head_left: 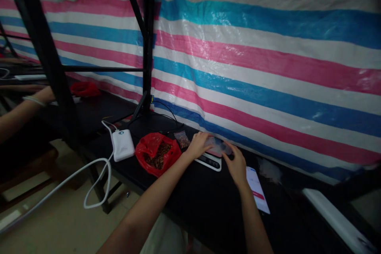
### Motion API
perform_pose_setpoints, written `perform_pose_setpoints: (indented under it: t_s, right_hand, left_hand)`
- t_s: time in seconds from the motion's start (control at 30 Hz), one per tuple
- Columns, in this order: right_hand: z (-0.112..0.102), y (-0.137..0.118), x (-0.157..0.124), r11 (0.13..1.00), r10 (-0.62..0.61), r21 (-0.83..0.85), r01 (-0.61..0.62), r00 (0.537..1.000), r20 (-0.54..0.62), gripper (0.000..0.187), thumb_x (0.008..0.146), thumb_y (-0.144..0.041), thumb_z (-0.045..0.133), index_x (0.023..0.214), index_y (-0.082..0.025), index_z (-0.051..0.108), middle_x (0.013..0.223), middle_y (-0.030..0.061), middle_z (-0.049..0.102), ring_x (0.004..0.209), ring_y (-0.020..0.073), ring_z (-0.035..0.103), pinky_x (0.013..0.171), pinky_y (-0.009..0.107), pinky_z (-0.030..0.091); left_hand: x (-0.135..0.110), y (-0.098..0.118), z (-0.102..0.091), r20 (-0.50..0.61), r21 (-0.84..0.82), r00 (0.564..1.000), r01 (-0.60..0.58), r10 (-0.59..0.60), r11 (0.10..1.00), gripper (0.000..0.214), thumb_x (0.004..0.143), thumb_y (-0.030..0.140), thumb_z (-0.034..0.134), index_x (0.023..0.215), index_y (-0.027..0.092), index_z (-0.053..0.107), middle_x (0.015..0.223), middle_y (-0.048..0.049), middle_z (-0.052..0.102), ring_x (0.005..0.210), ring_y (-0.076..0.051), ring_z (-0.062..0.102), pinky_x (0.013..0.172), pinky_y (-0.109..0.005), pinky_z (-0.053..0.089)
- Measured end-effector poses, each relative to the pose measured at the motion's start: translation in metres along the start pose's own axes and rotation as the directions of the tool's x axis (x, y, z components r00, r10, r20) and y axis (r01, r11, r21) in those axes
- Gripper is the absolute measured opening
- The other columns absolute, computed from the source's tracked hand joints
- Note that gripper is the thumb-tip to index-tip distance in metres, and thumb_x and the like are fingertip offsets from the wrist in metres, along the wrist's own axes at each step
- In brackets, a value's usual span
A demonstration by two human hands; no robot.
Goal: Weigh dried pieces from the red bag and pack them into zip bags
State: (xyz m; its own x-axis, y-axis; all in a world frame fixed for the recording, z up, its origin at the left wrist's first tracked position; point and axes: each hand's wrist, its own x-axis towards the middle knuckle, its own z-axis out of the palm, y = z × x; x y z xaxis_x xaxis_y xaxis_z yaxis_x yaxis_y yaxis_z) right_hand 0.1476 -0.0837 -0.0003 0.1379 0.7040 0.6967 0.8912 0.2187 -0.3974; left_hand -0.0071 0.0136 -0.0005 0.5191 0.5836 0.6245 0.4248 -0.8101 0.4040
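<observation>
Crinkly clear plastic pouch on flat white scale, apparently pinched between both hands: left, right.

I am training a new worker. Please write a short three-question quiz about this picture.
1. True or false: both hands touch the clear small bag on the scale.
2. What lies just left of the left hand? A) red bag B) paper C) white box
3. What colour is the table?

Key: 1 true; 2 A; 3 black. The right hand is at the bag's right end.
</observation>
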Motion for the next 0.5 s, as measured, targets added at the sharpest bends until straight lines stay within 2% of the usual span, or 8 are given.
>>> perform_pose_setpoints:
  t_s: [0.07, 0.17, 0.23, 0.27, 0.33, 0.4, 0.47, 0.5]
  right_hand:
    - [0.009, 0.014, -0.011, 0.989, 0.086, 0.124, -0.084, 0.996, -0.006, 0.039, 0.075, -0.033, 0.052, 0.113, -0.021, 0.051, 0.111, 0.0077, 0.058, 0.101, 0.0230, 0.052, 0.084, 0.040, 0.041]
    - [0.016, 0.020, -0.020, 0.962, 0.165, 0.215, -0.165, 0.986, 0.018, 0.044, 0.073, -0.037, 0.053, 0.114, -0.022, 0.050, 0.113, 0.0086, 0.057, 0.102, 0.0242, 0.052, 0.082, 0.041, 0.043]
    - [0.018, 0.017, -0.021, 0.957, 0.172, 0.231, -0.176, 0.984, 0.038, 0.044, 0.072, -0.038, 0.054, 0.113, -0.022, 0.051, 0.113, 0.0091, 0.057, 0.101, 0.0249, 0.053, 0.082, 0.042, 0.043]
    - [0.019, 0.014, -0.022, 0.959, 0.164, 0.227, -0.171, 0.985, 0.047, 0.043, 0.072, -0.039, 0.054, 0.112, -0.022, 0.052, 0.112, 0.0092, 0.057, 0.101, 0.0252, 0.053, 0.083, 0.043, 0.043]
    - [0.021, 0.006, -0.022, 0.968, 0.144, 0.199, -0.153, 0.988, 0.061, 0.041, 0.072, -0.039, 0.054, 0.110, -0.022, 0.053, 0.110, 0.0090, 0.058, 0.099, 0.0254, 0.054, 0.083, 0.043, 0.042]
    - [0.024, -0.008, -0.022, 0.978, 0.123, 0.160, -0.132, 0.990, 0.068, 0.041, 0.073, -0.039, 0.054, 0.111, -0.022, 0.051, 0.110, 0.0086, 0.058, 0.097, 0.0249, 0.054, 0.083, 0.042, 0.042]
    - [0.029, -0.031, -0.022, 0.989, 0.061, 0.130, -0.072, 0.995, 0.084, 0.041, 0.073, -0.037, 0.055, 0.111, -0.022, 0.049, 0.109, 0.0084, 0.058, 0.096, 0.0241, 0.055, 0.084, 0.042, 0.041]
    - [0.032, -0.045, -0.020, 0.990, 0.002, 0.138, -0.017, 0.994, 0.109, 0.041, 0.074, -0.034, 0.056, 0.112, -0.021, 0.048, 0.108, 0.0082, 0.059, 0.096, 0.0235, 0.055, 0.084, 0.041, 0.041]
  left_hand:
    - [0.020, -0.001, 0.006, 0.089, 0.138, 0.996, -0.027, 0.015, 0.990, 0.043, 0.074, 0.043, 0.056, 0.109, 0.019, 0.048, 0.105, -0.0081, 0.055, 0.102, -0.024, 0.046, 0.088, -0.040, 0.034]
    - [0.041, -0.003, 0.015, 0.242, 0.312, 0.968, -0.014, -0.066, 0.950, 0.053, 0.070, 0.045, 0.059, 0.112, 0.015, 0.048, 0.113, -0.0153, 0.051, 0.111, -0.030, 0.040, 0.096, -0.053, 0.022]
    - [0.041, -0.003, 0.009, 0.295, 0.359, 0.948, 0.005, -0.119, 0.933, 0.066, 0.069, 0.051, 0.057, 0.119, 0.012, 0.043, 0.124, -0.0210, 0.043, 0.120, -0.035, 0.030, 0.096, -0.060, 0.014]
    - [0.037, -0.003, 0.000, 0.279, 0.367, 0.953, 0.009, -0.119, 0.930, 0.070, 0.069, 0.053, 0.055, 0.123, 0.012, 0.039, 0.129, -0.0224, 0.037, 0.124, -0.036, 0.024, 0.096, -0.062, 0.012]
    - [0.018, -0.005, -0.030, 0.169, 0.375, 0.983, 0.002, -0.070, 0.927, 0.067, 0.073, 0.051, 0.050, 0.127, 0.014, 0.034, 0.135, -0.0203, 0.030, 0.127, -0.034, 0.018, 0.097, -0.061, 0.012]
    - [-0.013, -0.011, -0.073, 0.030, 0.384, 0.999, 0.009, -0.022, 0.923, 0.059, 0.075, 0.044, 0.052, 0.127, 0.023, 0.036, 0.137, -0.0127, 0.031, 0.127, -0.031, 0.021, 0.099, -0.059, 0.013]
    - [-0.053, -0.027, -0.119, -0.013, 0.387, 0.997, 0.076, -0.077, 0.919, 0.054, 0.072, 0.040, 0.057, 0.123, 0.031, 0.040, 0.134, -0.0062, 0.037, 0.126, -0.029, 0.026, 0.098, -0.059, 0.015]
    - [-0.074, -0.038, -0.139, 0.016, 0.384, 0.991, 0.117, -0.134, 0.916, 0.056, 0.068, 0.042, 0.060, 0.120, 0.032, 0.044, 0.132, -0.0056, 0.039, 0.125, -0.031, 0.028, 0.098, -0.059, 0.017]
